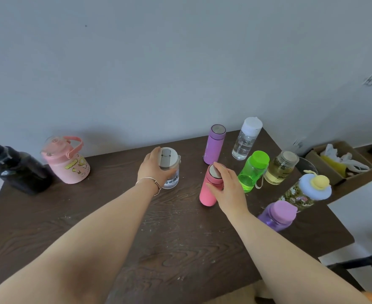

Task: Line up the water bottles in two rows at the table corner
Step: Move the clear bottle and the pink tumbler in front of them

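two bare forearms, no sleeves on either. the left hand (pixel 156 166) has a thin silver bangle (pixel 149 183) around its wrist, a slim open hoop. the right hand (pixel 229 185) wears nothing, no rings showing.

Dark wooden table (pixel 180 249) against plain grey wall (pixel 158 62).

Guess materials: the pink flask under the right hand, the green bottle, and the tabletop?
Pink flask: matte coated body with a silvery cap top, probably metal underneath, though the coating hides it. Green bottle: translucent glossy plastic, since light passes through the body. Tabletop: dark wood-grain pattern, wood or laminate; can't tell which.
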`<move>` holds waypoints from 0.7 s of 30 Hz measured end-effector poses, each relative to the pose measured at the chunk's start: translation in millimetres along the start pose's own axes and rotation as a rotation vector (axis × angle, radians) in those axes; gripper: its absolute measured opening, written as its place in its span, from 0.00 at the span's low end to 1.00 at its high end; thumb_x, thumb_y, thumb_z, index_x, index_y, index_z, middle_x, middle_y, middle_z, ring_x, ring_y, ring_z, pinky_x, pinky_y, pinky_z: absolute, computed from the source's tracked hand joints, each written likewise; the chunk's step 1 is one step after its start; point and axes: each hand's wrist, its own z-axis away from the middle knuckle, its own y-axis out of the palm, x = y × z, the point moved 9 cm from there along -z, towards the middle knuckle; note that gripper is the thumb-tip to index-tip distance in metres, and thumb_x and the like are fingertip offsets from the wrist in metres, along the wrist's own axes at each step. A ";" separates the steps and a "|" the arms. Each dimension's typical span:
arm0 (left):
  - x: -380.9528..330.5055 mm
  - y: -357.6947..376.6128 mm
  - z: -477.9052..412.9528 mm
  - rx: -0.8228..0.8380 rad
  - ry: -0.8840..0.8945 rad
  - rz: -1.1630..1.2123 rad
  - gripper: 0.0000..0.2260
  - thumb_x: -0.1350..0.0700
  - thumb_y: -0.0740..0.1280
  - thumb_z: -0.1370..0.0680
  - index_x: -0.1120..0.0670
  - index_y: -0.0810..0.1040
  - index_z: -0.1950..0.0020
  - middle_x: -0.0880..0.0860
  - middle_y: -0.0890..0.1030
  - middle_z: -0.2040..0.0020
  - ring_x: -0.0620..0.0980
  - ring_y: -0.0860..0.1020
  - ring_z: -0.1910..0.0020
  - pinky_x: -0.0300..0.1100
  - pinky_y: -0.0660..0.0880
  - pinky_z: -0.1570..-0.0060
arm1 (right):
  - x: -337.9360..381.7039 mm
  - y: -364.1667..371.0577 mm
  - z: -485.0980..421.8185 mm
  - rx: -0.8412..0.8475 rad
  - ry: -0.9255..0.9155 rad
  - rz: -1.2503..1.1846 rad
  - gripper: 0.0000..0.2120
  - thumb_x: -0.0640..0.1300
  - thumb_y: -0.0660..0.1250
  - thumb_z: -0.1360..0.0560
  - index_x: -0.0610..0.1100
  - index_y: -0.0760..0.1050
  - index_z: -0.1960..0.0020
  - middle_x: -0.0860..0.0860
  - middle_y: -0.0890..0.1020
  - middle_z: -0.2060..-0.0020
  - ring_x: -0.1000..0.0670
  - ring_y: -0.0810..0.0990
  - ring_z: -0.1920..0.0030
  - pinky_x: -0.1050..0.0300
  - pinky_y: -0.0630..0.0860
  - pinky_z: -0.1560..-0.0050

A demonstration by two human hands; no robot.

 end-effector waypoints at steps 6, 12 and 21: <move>3.3 -55.1 54.6 -0.137 -0.029 0.074 0.32 0.39 0.74 0.33 0.45 0.68 0.33 0.48 0.73 0.36 0.50 0.73 0.43 0.39 0.66 0.49 | 37.4 -4.9 15.6 0.018 -0.063 -0.064 0.32 0.40 0.78 0.25 0.52 0.73 0.25 0.46 0.77 0.33 0.42 0.81 0.36 0.46 0.79 0.38; 30.9 -115.1 98.5 -0.261 -0.074 0.077 0.27 0.37 0.73 0.33 0.42 0.69 0.38 0.46 0.74 0.41 0.48 0.72 0.50 0.40 0.67 0.52 | 85.9 13.6 28.8 0.069 -0.151 -0.107 0.31 0.40 0.76 0.24 0.52 0.72 0.24 0.46 0.77 0.32 0.43 0.79 0.34 0.53 0.74 0.40; 100.2 -196.0 134.1 -0.384 -0.159 0.099 0.28 0.36 0.72 0.32 0.42 0.69 0.36 0.44 0.74 0.43 0.49 0.73 0.50 0.42 0.70 0.52 | 155.6 69.3 49.0 0.127 -0.143 -0.185 0.31 0.41 0.75 0.22 0.54 0.70 0.23 0.47 0.76 0.32 0.45 0.79 0.34 0.53 0.74 0.38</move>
